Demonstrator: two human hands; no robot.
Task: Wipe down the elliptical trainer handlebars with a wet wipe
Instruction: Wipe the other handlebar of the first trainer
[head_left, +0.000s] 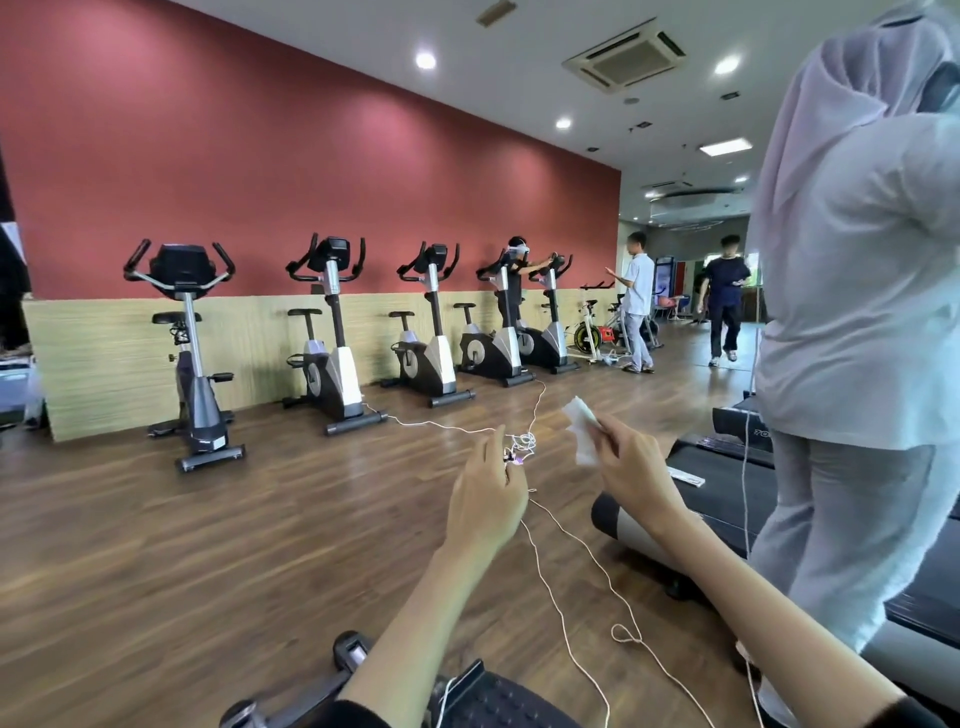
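Pinching a crumpled white wet wipe (583, 428) centre-right of frame is the R hand (631, 470); L hand (485, 501) loose, fingers relaxed.

Recessed ceiling lights (425, 60) lit the gym brightly and evenly; wide-angle distortion bent the edges, and the floor (208, 545) looked softly blurred.

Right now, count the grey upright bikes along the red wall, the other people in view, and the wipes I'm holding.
Grey upright bikes: 5
Other people: 4
Wet wipe, pinched in the right hand: 1
Total: 10
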